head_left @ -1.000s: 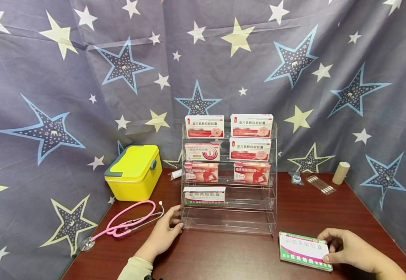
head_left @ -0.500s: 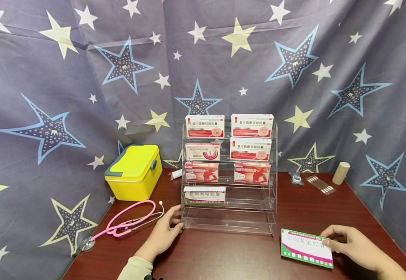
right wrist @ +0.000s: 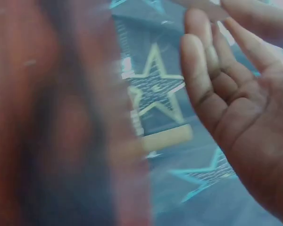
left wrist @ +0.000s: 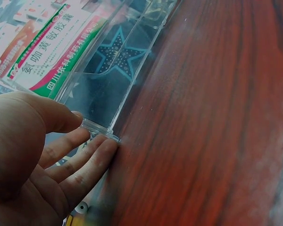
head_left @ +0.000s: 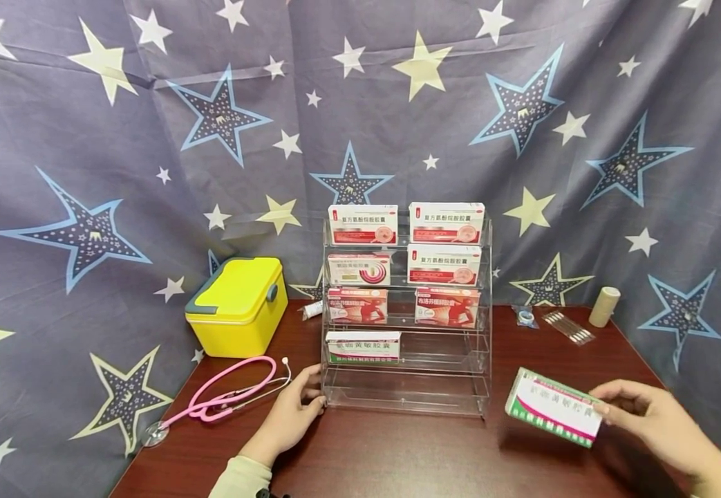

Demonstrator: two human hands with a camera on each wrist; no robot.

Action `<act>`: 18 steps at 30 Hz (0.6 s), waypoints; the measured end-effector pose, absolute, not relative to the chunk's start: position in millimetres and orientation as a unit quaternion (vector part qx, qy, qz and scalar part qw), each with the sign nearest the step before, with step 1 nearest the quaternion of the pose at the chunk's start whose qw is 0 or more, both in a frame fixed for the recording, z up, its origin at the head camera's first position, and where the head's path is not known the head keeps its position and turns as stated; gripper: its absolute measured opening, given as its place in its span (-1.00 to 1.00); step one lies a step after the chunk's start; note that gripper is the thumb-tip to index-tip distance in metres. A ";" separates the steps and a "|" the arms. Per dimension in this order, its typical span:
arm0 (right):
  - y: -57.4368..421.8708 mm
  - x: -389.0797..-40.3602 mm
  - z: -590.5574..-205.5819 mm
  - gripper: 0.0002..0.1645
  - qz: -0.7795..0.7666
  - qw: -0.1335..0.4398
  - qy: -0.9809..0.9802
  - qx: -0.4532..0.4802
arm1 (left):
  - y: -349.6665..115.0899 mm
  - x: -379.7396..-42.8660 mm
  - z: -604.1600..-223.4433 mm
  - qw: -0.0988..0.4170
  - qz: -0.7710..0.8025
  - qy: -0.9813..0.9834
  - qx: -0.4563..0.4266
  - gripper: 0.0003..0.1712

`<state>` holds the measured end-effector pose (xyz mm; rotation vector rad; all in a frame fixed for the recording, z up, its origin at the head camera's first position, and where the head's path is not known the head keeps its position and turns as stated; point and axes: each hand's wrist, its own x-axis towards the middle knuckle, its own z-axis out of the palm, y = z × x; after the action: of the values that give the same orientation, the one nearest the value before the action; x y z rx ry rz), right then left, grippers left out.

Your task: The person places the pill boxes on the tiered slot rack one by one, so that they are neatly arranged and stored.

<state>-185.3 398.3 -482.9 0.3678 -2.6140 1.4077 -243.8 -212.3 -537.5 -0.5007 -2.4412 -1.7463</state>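
Raised above the right part of the table, a white, green and magenta medicine box (head_left: pixel 556 408) is tilted, its right end pinched between the thumb and fingers of my right hand (head_left: pixel 655 422). In the right wrist view only a blurred edge of that box shows at the top, by the fingertips of the right hand (right wrist: pixel 247 94). A clear acrylic display rack (head_left: pixel 406 401) stands mid-table. My left hand (head_left: pixel 294 408) holds its lower left corner, thumb and fingers on either side of the edge in the left wrist view. A matching medicine box (head_left: pixel 363 348) sits on the rack's fourth tier.
Upper tiers carry several red-and-white medicine boxes (head_left: pixel 445 265). Left of the rack are a yellow case (head_left: pixel 232 311) and a pink stethoscope (head_left: pixel 229 394). Back right lie a tape roll (head_left: pixel 525 317), a packet of swabs (head_left: pixel 568 327) and an upright bandage roll (head_left: pixel 605 307).
My right hand has lifted the medicine box off the table, moving it up and slightly right with a tilt. The left hand and the rack have stayed put.
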 end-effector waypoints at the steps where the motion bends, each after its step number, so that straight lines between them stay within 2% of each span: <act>1: 397.6 -184.8 -475.9 -0.83 0.464 0.099 -0.872 0.124 | -212.3 -243.8 -537.6 0.050 -0.573 -0.802 -0.164 -0.34; 5: 391.1 -186.3 -440.1 -0.81 0.442 0.182 -0.869 0.125 | -212.5 -243.9 -537.9 0.052 -0.572 -0.802 -0.164 -0.34; 10: 364.4 -196.1 -392.8 -0.78 0.424 0.253 -0.859 0.138 | -212.7 -244.5 -538.6 0.049 -0.571 -0.802 -0.167 -0.33; 14: 328.0 -211.3 -369.1 -0.75 0.400 0.296 -0.853 0.157 | -213.1 -244.8 -539.0 0.048 -0.574 -0.801 -0.164 -0.33; 18: 289.2 -231.4 -367.4 -0.73 0.389 0.309 -0.847 0.190 | -212.7 -245.0 -539.2 0.047 -0.573 -0.802 -0.161 -0.33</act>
<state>-231.4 289.2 -367.4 0.5013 -2.2385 1.0280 -245.0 -212.7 -539.2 -0.4900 -2.4480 -1.7471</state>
